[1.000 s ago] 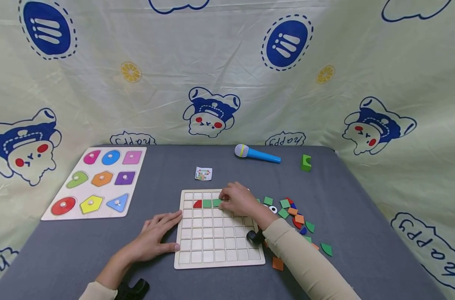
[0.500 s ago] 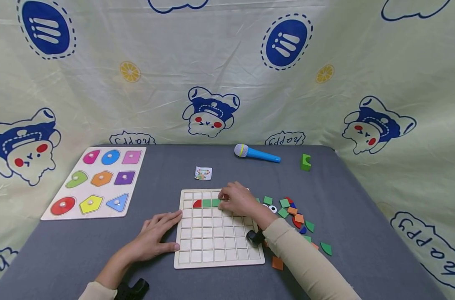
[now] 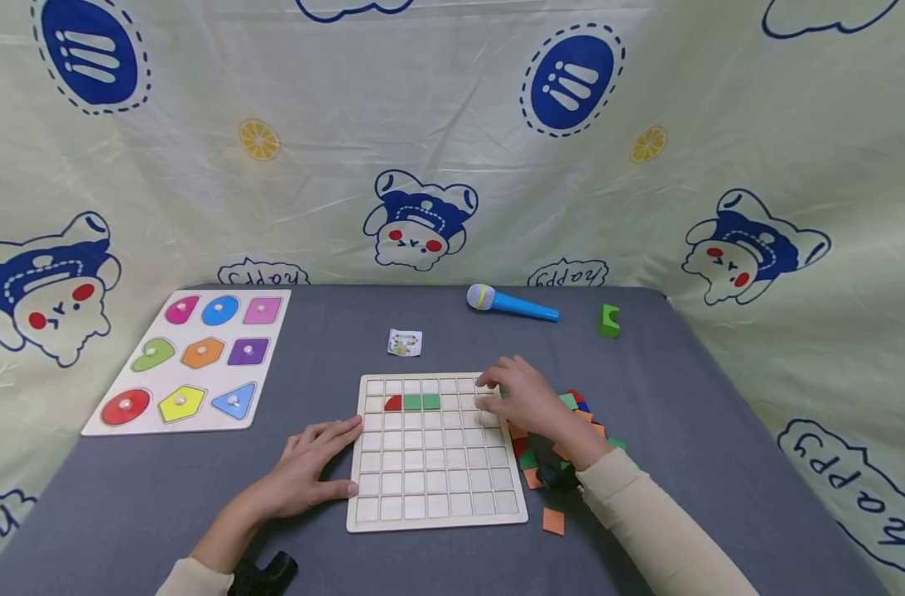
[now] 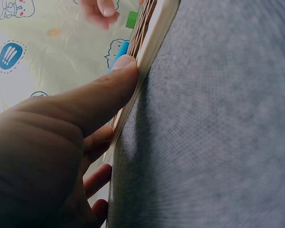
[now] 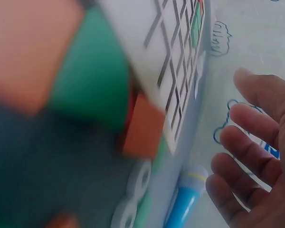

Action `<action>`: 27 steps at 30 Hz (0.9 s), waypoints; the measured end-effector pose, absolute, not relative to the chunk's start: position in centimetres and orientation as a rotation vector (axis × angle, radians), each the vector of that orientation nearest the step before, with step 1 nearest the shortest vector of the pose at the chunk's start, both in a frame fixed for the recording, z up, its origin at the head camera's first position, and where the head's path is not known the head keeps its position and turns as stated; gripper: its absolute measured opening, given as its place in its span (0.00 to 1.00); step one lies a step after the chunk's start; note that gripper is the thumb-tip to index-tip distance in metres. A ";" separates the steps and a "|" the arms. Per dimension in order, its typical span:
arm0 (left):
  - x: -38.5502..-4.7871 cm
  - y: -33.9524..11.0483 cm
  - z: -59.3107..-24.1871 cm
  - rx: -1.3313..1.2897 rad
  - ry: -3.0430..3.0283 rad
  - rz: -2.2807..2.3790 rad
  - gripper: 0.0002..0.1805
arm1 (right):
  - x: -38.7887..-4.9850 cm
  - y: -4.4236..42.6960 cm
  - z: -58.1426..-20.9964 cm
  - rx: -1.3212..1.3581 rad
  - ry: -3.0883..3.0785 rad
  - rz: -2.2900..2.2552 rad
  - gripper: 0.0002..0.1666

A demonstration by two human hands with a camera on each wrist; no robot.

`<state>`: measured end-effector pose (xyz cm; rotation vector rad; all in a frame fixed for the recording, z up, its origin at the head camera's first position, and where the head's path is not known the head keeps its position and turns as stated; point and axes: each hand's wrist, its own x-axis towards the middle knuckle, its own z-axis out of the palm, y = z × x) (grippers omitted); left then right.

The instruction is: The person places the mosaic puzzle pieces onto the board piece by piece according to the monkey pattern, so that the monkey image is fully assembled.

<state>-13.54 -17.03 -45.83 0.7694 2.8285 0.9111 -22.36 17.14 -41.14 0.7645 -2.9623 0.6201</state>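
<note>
A pale wooden grid board point(image 3: 433, 484) lies flat on the table. In its second row sit a red rounded piece point(image 3: 394, 403) and two green square tiles point(image 3: 422, 402), side by side. My left hand point(image 3: 310, 468) rests against the board's left edge, fingers extended; the left wrist view shows its thumb point(image 4: 107, 90) touching the rim. Above the board's upper right corner hovers my right hand point(image 3: 530, 401), fingers loosely spread. In the right wrist view nothing lies between its fingers point(image 5: 249, 147).
Loose coloured pieces point(image 3: 532, 478) lie right of the board, partly hidden by my right arm. One orange tile point(image 3: 553, 521) lies apart. Behind are a small card point(image 3: 405, 343), a blue microphone point(image 3: 522, 307) and a green block point(image 3: 609, 321). A shape puzzle point(image 3: 217, 377) stands left.
My right hand has left the two green tiles and moved right, its fingers spreading apart. The left hand has stayed at the board's edge.
</note>
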 end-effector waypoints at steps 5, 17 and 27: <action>-13.5 -17.1 -45.8 0.758 2.832 0.899 0.42 | -20.9 19.9 -40.7 0.750 -2.946 0.566 0.15; -13.5 -17.0 -45.6 0.744 2.829 0.894 0.42 | -15.7 25.9 -41.5 0.697 -2.950 0.506 0.15; -13.5 -16.9 -45.7 0.761 2.840 0.890 0.42 | -13.1 28.4 -42.3 0.530 -3.082 0.461 0.16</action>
